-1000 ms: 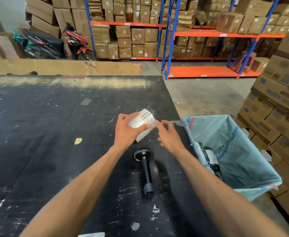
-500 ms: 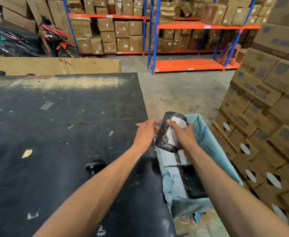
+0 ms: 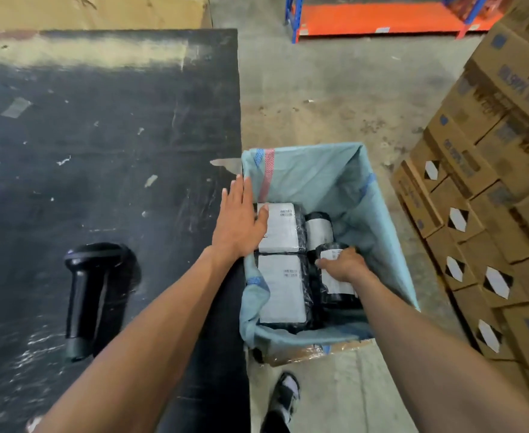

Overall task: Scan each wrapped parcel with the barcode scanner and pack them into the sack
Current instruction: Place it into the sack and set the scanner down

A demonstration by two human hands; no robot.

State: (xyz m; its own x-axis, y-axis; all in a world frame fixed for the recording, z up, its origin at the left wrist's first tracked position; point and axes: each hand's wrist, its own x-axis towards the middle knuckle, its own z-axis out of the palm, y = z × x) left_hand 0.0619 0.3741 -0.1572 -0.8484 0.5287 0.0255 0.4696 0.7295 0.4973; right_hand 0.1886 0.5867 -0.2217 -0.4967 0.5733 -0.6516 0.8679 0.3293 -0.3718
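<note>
A pale blue-green sack stands open beside the black table. Inside it lie several black-wrapped parcels with white labels, among them two flat ones on the left and a round one behind. My right hand reaches into the sack and grips a black cylindrical parcel from above. My left hand is flat with straight fingers over the table's edge and the sack's left rim. The black barcode scanner lies on the table to the left of my left forearm.
Stacked cardboard cartons rise close to the sack's right side. An orange and blue shelf rack stands at the back on the concrete floor. A shoe shows below the sack. A cardboard sheet borders the table's far edge.
The parcel went from both hands above the table, over the sack's mouth, down into the sack in my right hand. My left hand let go and now lies flat at the rim.
</note>
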